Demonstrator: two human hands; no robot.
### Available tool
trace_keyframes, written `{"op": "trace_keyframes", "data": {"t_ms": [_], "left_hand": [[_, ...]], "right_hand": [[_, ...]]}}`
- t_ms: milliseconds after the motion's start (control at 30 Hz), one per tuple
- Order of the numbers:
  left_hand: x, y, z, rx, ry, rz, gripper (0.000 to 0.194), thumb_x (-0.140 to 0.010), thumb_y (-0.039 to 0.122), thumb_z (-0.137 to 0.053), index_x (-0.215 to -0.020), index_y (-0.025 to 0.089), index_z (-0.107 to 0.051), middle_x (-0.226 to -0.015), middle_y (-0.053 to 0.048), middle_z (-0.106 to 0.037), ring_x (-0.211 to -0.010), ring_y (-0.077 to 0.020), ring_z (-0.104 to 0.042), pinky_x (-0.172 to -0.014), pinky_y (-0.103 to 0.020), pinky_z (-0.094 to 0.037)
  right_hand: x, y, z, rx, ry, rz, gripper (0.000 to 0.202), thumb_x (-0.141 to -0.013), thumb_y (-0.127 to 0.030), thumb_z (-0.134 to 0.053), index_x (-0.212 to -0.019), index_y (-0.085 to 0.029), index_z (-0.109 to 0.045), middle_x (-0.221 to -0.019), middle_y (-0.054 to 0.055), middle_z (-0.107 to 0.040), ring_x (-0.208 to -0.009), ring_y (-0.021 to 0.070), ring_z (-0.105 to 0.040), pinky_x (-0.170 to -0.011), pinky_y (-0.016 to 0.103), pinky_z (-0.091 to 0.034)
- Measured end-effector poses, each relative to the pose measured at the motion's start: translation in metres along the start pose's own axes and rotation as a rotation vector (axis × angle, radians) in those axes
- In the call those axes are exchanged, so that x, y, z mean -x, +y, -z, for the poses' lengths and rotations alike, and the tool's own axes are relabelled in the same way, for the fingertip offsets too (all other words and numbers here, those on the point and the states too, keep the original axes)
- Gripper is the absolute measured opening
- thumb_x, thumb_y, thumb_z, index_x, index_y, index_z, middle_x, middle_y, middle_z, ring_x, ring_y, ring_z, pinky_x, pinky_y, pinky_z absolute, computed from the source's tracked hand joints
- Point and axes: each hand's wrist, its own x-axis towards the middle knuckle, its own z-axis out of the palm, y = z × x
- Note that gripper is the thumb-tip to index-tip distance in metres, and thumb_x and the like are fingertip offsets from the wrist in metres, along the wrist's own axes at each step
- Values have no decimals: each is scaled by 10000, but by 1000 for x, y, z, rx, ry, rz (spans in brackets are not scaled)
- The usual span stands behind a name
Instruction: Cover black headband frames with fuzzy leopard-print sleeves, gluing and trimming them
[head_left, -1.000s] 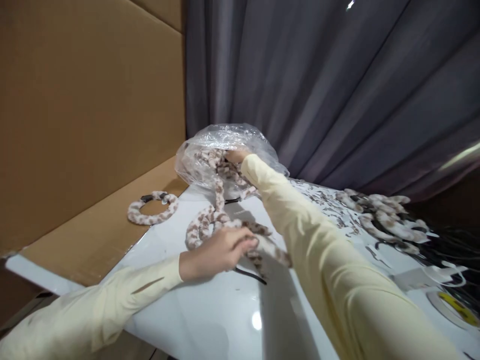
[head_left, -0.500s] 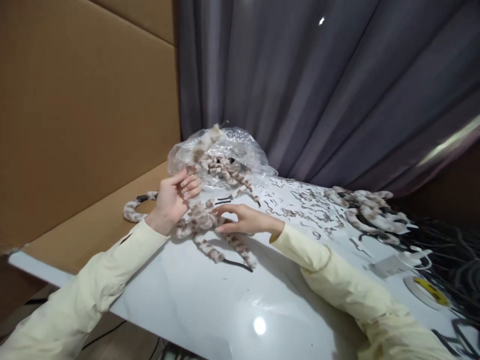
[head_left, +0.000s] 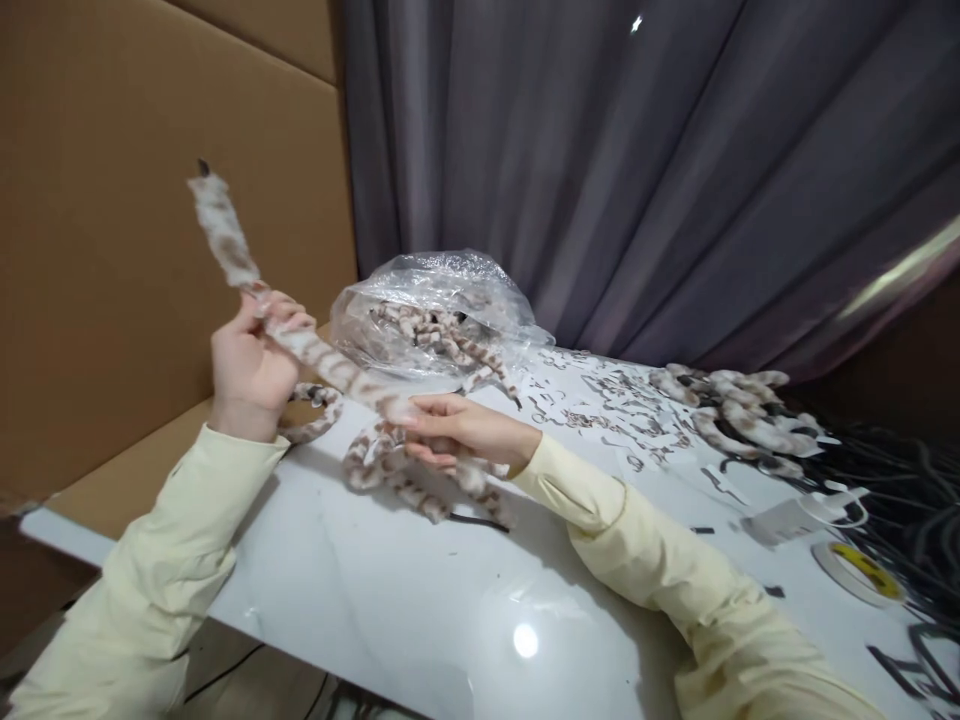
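A long fuzzy strip [head_left: 330,362], white with brown bands and a dark tip at its upper end, stretches slantwise between my two hands. My left hand [head_left: 259,350] is closed around its middle, with the upper part sticking up in front of the cardboard. Lower down, my right hand [head_left: 457,428] pinches the strip near its other end. Beneath my right hand lies a small heap of similar furry strips [head_left: 416,495], one with a black cord end showing. Another furry piece [head_left: 322,410] curls on the table behind my left wrist.
A clear plastic bag [head_left: 442,275] holds more furry strips at the back. Small scraps [head_left: 615,405] are scattered right of it. A furry pile [head_left: 750,415], a translucent bottle [head_left: 795,515], a tape roll [head_left: 859,573] and black cords [head_left: 915,510] lie rightward. Cardboard [head_left: 172,200] stands at left.
My left hand has moved left and up, drawing the furry strip out from the heap. My right hand, open over the heap before, has closed on the strip's lower end.
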Motion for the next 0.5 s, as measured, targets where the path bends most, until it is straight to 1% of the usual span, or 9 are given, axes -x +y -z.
{"op": "trace_keyframes", "data": {"t_ms": [67,133,233,367,433,500], "left_hand": [[-6,7,5,-22,48,-44,362,-983,222,-152,-748,153,-418,-517,40,-441,-461,-58,-398,-487,-167,-359],[-8,8,9,-62,80,-31,376,-981,219,-131,-753,159,-423,-521,35,-451,-469,-60,-398,-494,-169,-362],[-7,4,12,-106,81,53,401,-979,253,-111,-769,167,-441,-540,26,-452,-484,-65,-395,-508,-175,-371],[-7,0,18,-130,51,146,403,-973,357,-147,-780,176,-451,-516,30,-434,-467,-75,-354,-475,-187,-347],[-11,2,23,-162,74,170,386,-971,378,-181,-776,178,-447,-496,39,-424,-445,-70,-330,-449,-182,-324],[-16,4,27,-209,117,199,379,-973,376,-191,-768,180,-443,-476,50,-410,-418,-67,-298,-425,-182,-303]], "right_hand": [[9,-2,4,-52,25,-57,204,-882,-378,-514,-855,-176,-499,-628,-56,-433,-416,26,-256,-389,168,-192],[18,-2,8,-64,40,-118,222,-883,-380,-506,-841,-161,-507,-658,-47,-429,-425,24,-236,-398,177,-182],[29,2,13,-12,84,-175,223,-865,-357,-524,-832,-138,-542,-623,-50,-385,-444,36,-243,-415,192,-180],[38,9,16,133,221,-216,237,-847,-338,-484,-875,-119,-571,-536,-86,-262,-423,51,-158,-406,207,-119],[44,11,17,193,277,-225,225,-847,-333,-451,-819,-130,-544,-529,-86,-276,-416,51,-161,-407,210,-126],[52,12,19,243,302,-226,222,-846,-333,-437,-751,-143,-504,-531,-78,-321,-415,48,-190,-415,209,-151]]}}
